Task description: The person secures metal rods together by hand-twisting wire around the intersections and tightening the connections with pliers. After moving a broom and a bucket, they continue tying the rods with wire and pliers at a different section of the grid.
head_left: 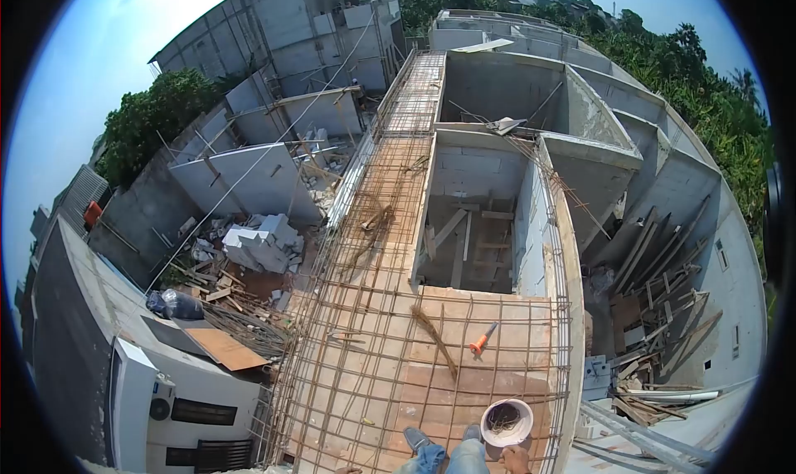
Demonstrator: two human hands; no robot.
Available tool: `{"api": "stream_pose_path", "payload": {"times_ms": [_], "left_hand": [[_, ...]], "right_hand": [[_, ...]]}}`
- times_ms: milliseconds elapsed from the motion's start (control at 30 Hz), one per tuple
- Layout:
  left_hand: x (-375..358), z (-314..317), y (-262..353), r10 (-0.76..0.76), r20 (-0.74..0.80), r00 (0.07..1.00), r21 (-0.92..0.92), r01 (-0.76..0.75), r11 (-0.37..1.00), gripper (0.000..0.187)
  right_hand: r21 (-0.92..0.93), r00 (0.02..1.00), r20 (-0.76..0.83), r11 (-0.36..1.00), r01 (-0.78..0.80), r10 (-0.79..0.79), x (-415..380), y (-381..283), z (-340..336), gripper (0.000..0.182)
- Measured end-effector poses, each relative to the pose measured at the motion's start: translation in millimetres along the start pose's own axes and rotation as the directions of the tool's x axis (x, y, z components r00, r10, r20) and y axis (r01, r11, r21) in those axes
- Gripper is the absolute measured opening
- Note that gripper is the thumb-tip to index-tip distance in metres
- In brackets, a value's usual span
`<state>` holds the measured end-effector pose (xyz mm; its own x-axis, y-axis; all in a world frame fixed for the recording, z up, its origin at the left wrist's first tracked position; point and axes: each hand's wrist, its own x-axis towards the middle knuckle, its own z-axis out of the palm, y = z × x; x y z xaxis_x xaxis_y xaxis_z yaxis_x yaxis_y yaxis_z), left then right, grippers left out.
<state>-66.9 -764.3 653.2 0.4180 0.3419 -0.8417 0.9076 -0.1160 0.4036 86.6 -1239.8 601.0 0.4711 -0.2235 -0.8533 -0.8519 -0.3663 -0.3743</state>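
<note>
My right hand is at the bottom edge, with fingers curled at the near rim of a pale bucket. Dark, thin strands, apparently tie wire, lie inside the bucket. Only a sliver of my left hand shows at the bottom, its fingers mostly cut off. Under my shoes spreads a grid of rusty rebar over wooden formwork panels. Ahead of my feet lie an orange-handled tool, possibly a chisel, and a bundle of brown wire.
A deep rectangular opening lies ahead, edged by block walls. The deck narrows into a long rebar strip. Drops flank both sides, with stacked white blocks below left and timber below right. More wire lies on the mesh.
</note>
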Motion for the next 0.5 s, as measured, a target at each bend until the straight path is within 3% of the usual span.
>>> {"api": "stream_pose_path", "payload": {"times_ms": [267,367,433,500], "left_hand": [[-0.4,10.5,8.2,0.146,0.027,0.989,0.175,-0.148,0.973,0.03],[-21.7,23.5,18.3,0.136,0.132,0.982,0.328,-0.173,0.929,0.031],[-33.1,39.9,27.5,0.138,0.124,0.983,0.338,-0.172,0.925,0.032],[-41.3,55.7,44.1,0.158,0.106,0.982,0.482,-0.19,0.856,0.031]], "right_hand": [[0.217,1.0,0.028,0.976,0.006,-0.013,8.7,23.0,13.7,0.022],[0.318,1.0,0.012,0.948,0.0,-0.004,7.5,59.2,5.6,0.022],[0.403,1.0,0.012,0.915,-0.009,0.005,14.9,81.9,2.3,0.022],[0.476,0.999,0.023,0.879,-0.033,0.025,27.6,111.2,2.1,0.021]]}}
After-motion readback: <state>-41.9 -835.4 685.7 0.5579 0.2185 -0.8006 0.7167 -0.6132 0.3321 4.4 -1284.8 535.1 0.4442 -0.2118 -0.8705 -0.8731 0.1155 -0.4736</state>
